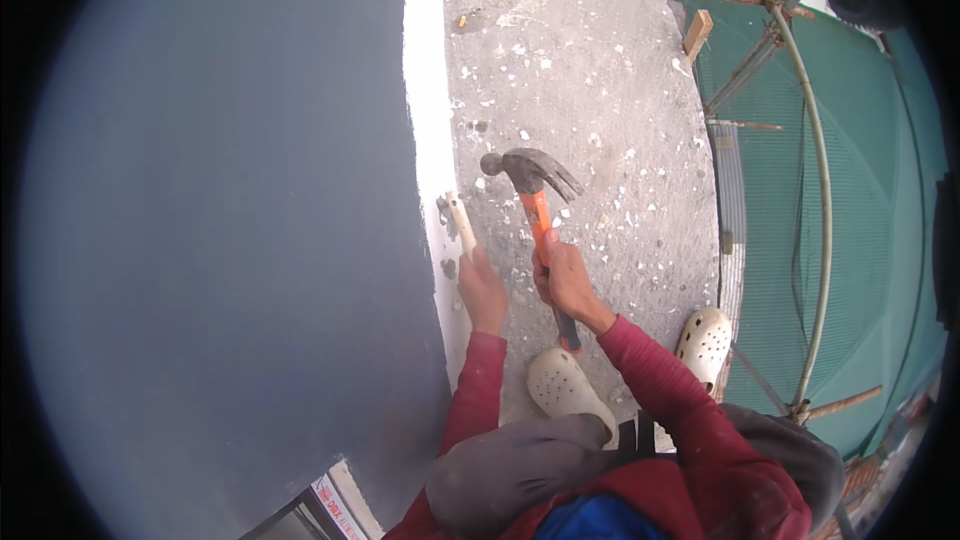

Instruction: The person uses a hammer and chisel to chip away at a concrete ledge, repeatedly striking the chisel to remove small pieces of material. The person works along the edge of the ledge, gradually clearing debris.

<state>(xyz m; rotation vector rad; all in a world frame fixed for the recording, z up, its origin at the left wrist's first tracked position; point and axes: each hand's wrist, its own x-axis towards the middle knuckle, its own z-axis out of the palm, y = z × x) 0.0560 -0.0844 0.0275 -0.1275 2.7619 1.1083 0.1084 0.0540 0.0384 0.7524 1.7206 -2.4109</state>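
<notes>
In my right hand (568, 280) is a claw hammer (537, 208) with a dark metal head and an orange and black handle. My fingers wrap the middle of that handle, and the head points away from me, above the concrete. My left hand (484, 292) is closed around a slim, pale handle-like tool (461, 220) with a dark spot near its far end. That end is by the foot of the wall, against the white band (428, 90); my fingers hide the tool's other end. The hammer head is apart from it, to the right.
A blue-grey wall (240, 210) fills the left side. White chips litter the rough concrete ledge (600, 70). Beyond its right edge are scaffold poles (822, 180) and green netting (770, 240). My pale clogs (562, 385) stand on the ledge. A window frame (330, 505) shows at lower left.
</notes>
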